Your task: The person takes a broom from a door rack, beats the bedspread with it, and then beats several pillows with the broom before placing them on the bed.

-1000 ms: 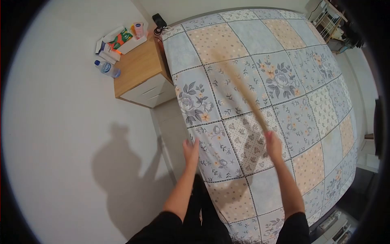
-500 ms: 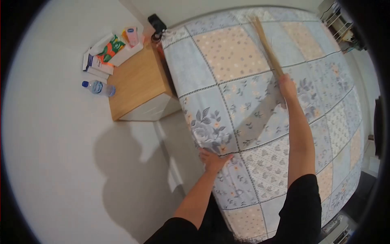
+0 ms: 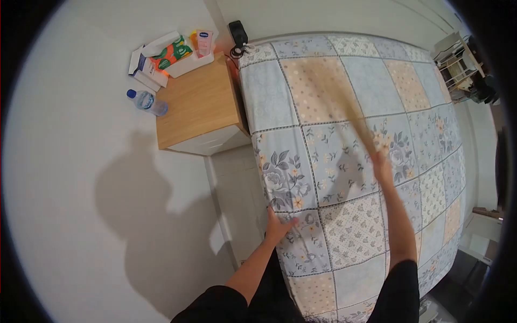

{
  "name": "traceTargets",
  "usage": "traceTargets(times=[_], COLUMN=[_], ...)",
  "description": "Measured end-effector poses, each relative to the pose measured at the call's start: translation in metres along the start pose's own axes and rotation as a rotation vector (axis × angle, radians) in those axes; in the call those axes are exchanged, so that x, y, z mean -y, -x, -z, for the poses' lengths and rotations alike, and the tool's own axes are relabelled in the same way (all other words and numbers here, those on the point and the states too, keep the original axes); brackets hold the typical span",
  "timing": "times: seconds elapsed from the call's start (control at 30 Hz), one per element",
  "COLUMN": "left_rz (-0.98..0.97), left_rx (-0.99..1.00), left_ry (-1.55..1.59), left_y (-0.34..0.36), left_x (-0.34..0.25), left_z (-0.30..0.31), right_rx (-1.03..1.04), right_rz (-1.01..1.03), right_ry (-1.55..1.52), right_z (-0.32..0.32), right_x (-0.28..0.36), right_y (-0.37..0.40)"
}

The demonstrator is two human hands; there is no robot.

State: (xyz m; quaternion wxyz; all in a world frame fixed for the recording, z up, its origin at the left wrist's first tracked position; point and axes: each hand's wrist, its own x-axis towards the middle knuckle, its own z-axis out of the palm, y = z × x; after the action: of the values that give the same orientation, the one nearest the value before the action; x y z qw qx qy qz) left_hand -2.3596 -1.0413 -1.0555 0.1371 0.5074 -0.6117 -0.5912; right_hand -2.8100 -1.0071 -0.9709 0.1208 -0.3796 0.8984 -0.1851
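Note:
My right hand (image 3: 381, 166) is wrapped round the handle end of a straw bed broom (image 3: 344, 105), whose bristles are smeared by motion over the patchwork bedsheet (image 3: 355, 269). The broom points away from me and to the left, above a peach dotted patch and a floral one. At the bed's left edge my left hand (image 3: 279, 227) rests on the sheet with the thumb spread from the fingers. Part of those fingers is hidden over the edge.
A wooden bedside cabinet (image 3: 202, 102) stands left of the bed. On it are a water bottle (image 3: 148, 102), a white box (image 3: 146, 70), a green wipes pack (image 3: 173, 53) and a pink tube (image 3: 204, 43). A black device (image 3: 237, 33) is behind. A rack (image 3: 458, 67) stands far right.
The broom has come nearer to me and its bristles have swung left, with my right hand lower. My left hand stays at the bed edge. The camera view has shifted.

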Motion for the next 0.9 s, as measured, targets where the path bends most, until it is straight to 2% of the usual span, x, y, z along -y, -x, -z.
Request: traceTargets(times=[0.03, 0.1, 0.13, 0.17, 0.2, 0.23, 0.27, 0.33, 0.37, 0.4, 0.47, 0.5, 0.53, 0.57, 0.6, 0.63, 0.7, 0.73, 0.77, 0.8, 0.83, 0.9], left_rz=[0.013, 0.497, 0.519, 0.54, 0.594, 0.639, 0.657, 0.791, 0.806, 0.869, 0.939, 0.82, 0.694, 0.709, 0.631, 0.538, 0.541, 0.544, 0.55, 0.575, 0.595, 0.629], left_rx=[0.001, 0.143, -0.043, -0.026, -0.019, -0.019, -0.007, 0.098, 0.119, 0.134, 0.163, 0.082, -0.004, 0.004, -0.042, -0.085, -0.146, -0.209, -0.219, -0.153, -0.077, 0.121], left_ry=[-0.014, 0.5, 0.648, 0.626, 0.752, 0.888, 0.892, 0.555, 0.549, 0.491, 0.435, 0.648, 0.849, 0.84, 0.549, 0.263, 0.341, 0.42, 0.499, 0.566, 0.642, 0.617], left_y=[0.004, 0.013, 0.018, 0.018, 0.023, 0.024, 0.022, 0.029, 0.031, 0.035, 0.029, 0.025, 0.022, 0.018, 0.013, 0.012, 0.001, -0.006, -0.006, -0.001, 0.005, 0.043], left_x=[0.007, 0.013, 0.017, 0.03, 0.048, 0.065, 0.078, 0.101, 0.099, 0.092, 0.1, 0.119, 0.132, 0.134, 0.13, 0.129, 0.148, 0.162, 0.169, 0.172, 0.173, 0.171], left_z=[0.013, 0.036, 0.04, 0.047, 0.054, 0.056, 0.053, 0.046, 0.037, 0.025, 0.002, -0.01, -0.019, -0.022, -0.019, -0.017, -0.026, -0.032, -0.034, -0.033, -0.031, -0.016], right_rx=[-0.087, -0.081, 0.034, 0.145, 0.257, 0.314, 0.342, 0.551, 0.551, 0.518, 0.164, 0.088, 0.017, -0.112, -0.227, -0.218, -0.011, 0.239, 0.374, 0.577, 0.694, 0.741], right_rz=[0.047, -0.092, -0.082, -0.076, -0.082, -0.034, 0.059, 0.005, 0.022, -0.064, -0.123, -0.248, -0.605, -0.725, -0.603, -0.711, -0.617, -0.568, -0.416, -0.367, -0.221, -0.278], right_ry=[-0.027, -0.243, -0.216, -0.183, -0.199, -0.053, -0.147, -0.162, -0.298, -0.319, -0.485, -0.433, -0.491, -0.578, -0.406, -0.482, -0.208, -0.119, -0.309, -0.21, -0.225, -0.325], right_z=[-0.001, -0.023, -0.04, -0.057, -0.075, -0.102, -0.112, -0.084, -0.079, -0.067, -0.047, -0.041, -0.031, -0.011, -0.005, -0.003, -0.051, -0.087, -0.096, -0.099, -0.118, -0.117], right_x=[0.002, 0.024, 0.049, 0.082, 0.099, 0.103, 0.1, 0.118, 0.105, 0.096, 0.061, 0.018, -0.011, -0.02, -0.04, -0.043, -0.046, -0.031, 0.019, 0.072, 0.096, 0.135], right_y=[-0.033, -0.053, -0.029, -0.003, 0.038, 0.08, 0.126, 0.202, 0.236, 0.261, 0.295, 0.308, 0.311, 0.303, 0.3, 0.302, 0.35, 0.389, 0.42, 0.439, 0.465, 0.479])
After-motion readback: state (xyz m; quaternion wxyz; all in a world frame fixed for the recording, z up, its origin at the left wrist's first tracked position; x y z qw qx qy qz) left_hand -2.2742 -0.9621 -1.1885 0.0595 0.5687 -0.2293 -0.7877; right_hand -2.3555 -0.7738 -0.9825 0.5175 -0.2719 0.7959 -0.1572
